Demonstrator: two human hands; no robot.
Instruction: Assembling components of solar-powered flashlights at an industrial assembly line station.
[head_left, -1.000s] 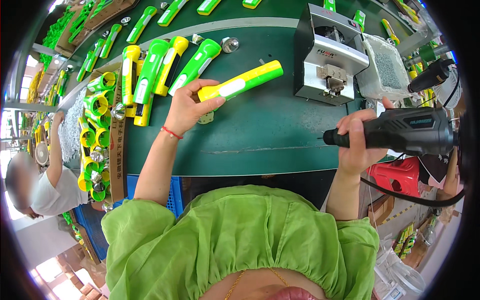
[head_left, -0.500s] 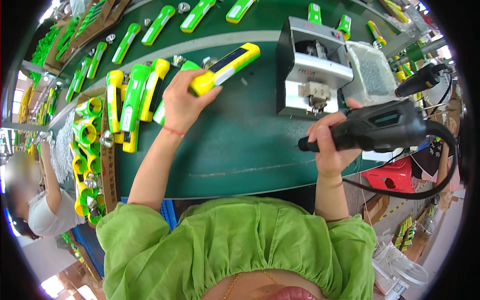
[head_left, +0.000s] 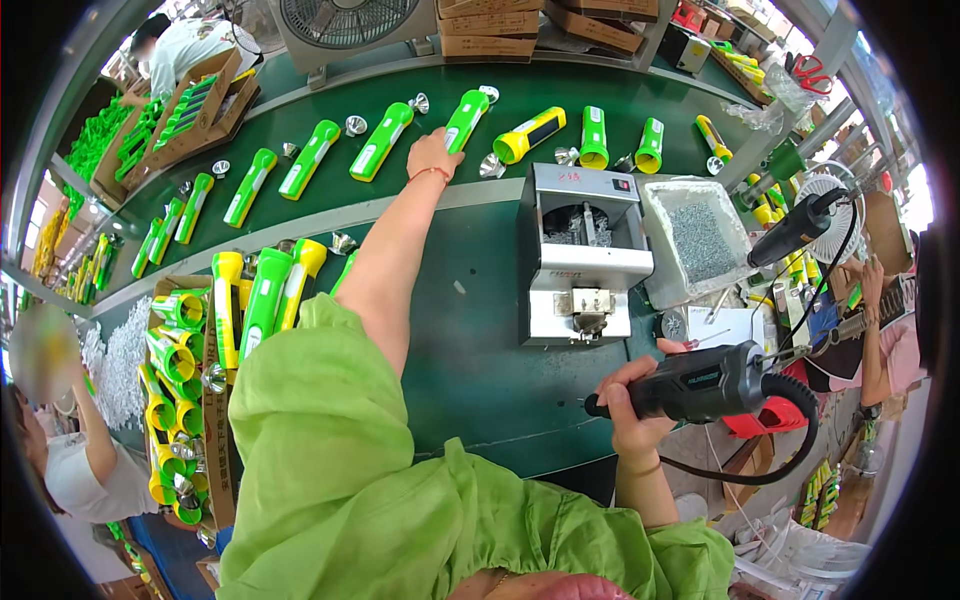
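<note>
My left hand (head_left: 436, 157) reaches across the grey rail, its fingers closed around the near end of a green-and-yellow flashlight (head_left: 467, 118). That flashlight lies on the far green strip, a shiny reflector (head_left: 489, 93) at its far end. In my right hand (head_left: 637, 412) is a black electric screwdriver (head_left: 700, 384), held level above the near bench, its tip to the left and its cable looping below. Just right of my left hand, a yellow flashlight with a dark panel (head_left: 530, 136) rests beside another reflector (head_left: 492, 166).
A silver-grey screw feeder (head_left: 585, 255) stands mid-bench, beside a white tray (head_left: 656, 275) of screws. At left, several flashlights (head_left: 266, 300) lean by a cardboard box (head_left: 218, 440). A second black screwdriver (head_left: 797, 228) hangs at right. Co-workers are at both sides.
My left hand has released the yellow flashlight, which now lies on the far strip, and moved onto a green one there. The view has tilted up. My right hand still holds the screwdriver.
</note>
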